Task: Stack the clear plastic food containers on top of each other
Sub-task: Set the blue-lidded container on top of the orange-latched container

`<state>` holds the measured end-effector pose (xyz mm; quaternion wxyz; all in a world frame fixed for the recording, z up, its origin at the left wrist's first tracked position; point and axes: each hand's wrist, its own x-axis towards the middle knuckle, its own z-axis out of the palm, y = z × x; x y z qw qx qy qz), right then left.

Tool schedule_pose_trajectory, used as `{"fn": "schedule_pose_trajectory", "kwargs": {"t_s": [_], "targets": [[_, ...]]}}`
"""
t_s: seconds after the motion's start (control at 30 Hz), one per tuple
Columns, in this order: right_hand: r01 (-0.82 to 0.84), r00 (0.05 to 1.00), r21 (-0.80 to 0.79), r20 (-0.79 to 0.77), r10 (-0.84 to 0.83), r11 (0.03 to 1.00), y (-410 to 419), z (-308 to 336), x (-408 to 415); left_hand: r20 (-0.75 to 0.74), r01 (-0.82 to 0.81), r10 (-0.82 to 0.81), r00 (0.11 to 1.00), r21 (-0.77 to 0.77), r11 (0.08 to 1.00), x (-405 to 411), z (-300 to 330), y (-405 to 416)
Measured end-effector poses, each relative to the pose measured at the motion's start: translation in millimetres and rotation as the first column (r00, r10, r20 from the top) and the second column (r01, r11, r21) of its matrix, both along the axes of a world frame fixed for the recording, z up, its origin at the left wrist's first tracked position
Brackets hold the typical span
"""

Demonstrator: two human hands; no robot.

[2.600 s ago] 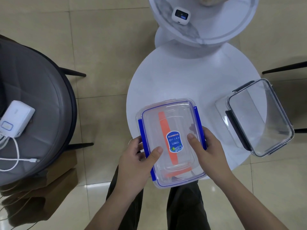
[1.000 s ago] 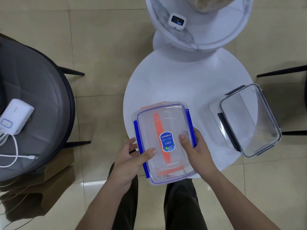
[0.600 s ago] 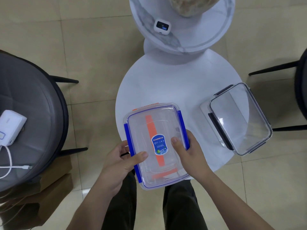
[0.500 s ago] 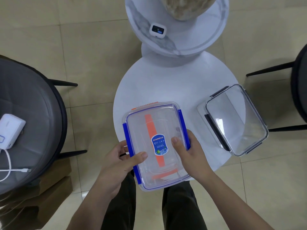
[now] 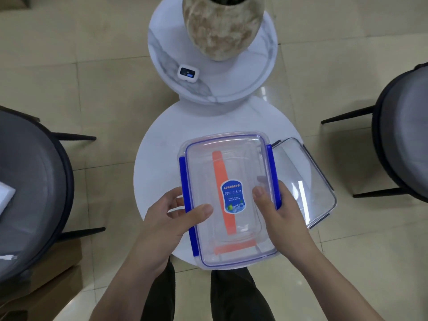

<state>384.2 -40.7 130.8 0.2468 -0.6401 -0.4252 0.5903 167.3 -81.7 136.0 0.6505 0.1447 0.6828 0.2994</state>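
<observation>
Both hands hold the blue-clipped container point(image 5: 228, 198) over the round white bench point(image 5: 159, 158): left hand point(image 5: 171, 218) at its 9 o'clock side, right hand point(image 5: 278, 216) at 3 o'clock, each grip closed on it. The dark-clipped container point(image 5: 305, 179) lies just beside it at 3 o'clock.

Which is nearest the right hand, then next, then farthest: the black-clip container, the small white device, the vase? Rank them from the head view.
From the right hand:
1. Black-clip container, just to its right on the near table, partly behind the hand.
2. Small white device, on the far marble table, left of centre.
3. Vase, at the back of that table.
</observation>
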Motion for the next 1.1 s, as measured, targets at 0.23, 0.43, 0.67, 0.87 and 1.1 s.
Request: {"fn": "schedule_pose_trajectory", "kwargs": {"t_s": [0.23, 0.43, 0.67, 0.87, 1.1], "targets": [[0.155, 0.984, 0.025, 0.087, -0.157, 0.988, 10.7, 16.6, 60.8, 0.001, 0.125, -0.125, 0.992, 0.028, 0.992, 66.1, 7.3, 44.0], [0.318, 0.944, 0.047, 0.072, -0.321, 0.947, 13.3, 13.0, 99.6, 0.023, 0.201, -0.202, 0.979, 0.042, 0.979, 114.7, 4.1, 78.8], [0.484, 0.873, 0.033, 0.046, -0.485, 0.875, 18.9, -2.0, 128.0, 0.026, 0.299, -0.303, 0.952, 0.113, 0.948, 153.6, -3.7, 109.5], [0.505, 0.863, 0.023, -0.008, -0.505, 0.863, 23.1, -6.7, 133.7, -0.035, 0.375, -0.374, 0.927, 0.097, 0.922, 159.7, -3.9, 125.7], [0.512, 0.853, -0.053, -0.081, -0.515, 0.857, 24.0, -10.0, 137.8, -0.076, 0.36, -0.356, 0.932, 0.048, 0.932, 161.0, -1.0, 121.3]]}}
